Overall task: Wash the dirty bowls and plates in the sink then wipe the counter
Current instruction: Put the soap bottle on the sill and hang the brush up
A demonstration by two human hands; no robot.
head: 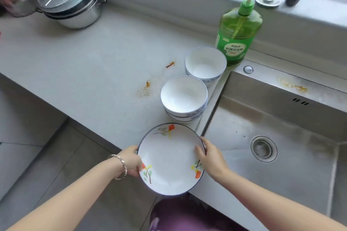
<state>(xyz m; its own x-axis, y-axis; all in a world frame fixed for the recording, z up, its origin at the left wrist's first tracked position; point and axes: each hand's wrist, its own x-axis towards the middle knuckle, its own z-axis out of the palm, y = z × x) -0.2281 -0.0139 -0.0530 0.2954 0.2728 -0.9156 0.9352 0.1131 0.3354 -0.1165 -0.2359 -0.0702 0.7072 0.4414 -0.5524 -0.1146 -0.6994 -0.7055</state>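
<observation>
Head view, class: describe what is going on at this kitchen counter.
A person holds a flowered plate by opposite rims, left hand and right hand gripping it, at the edge of the counter beside the sink. A near bowl stack and a far bowl stack stand there, beside orange spills.

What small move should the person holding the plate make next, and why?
Probably carry the plate rightward into the sink: the left hand and right hand grip its rim at the counter edge, and the sink beside it holds no dishes yet.
</observation>
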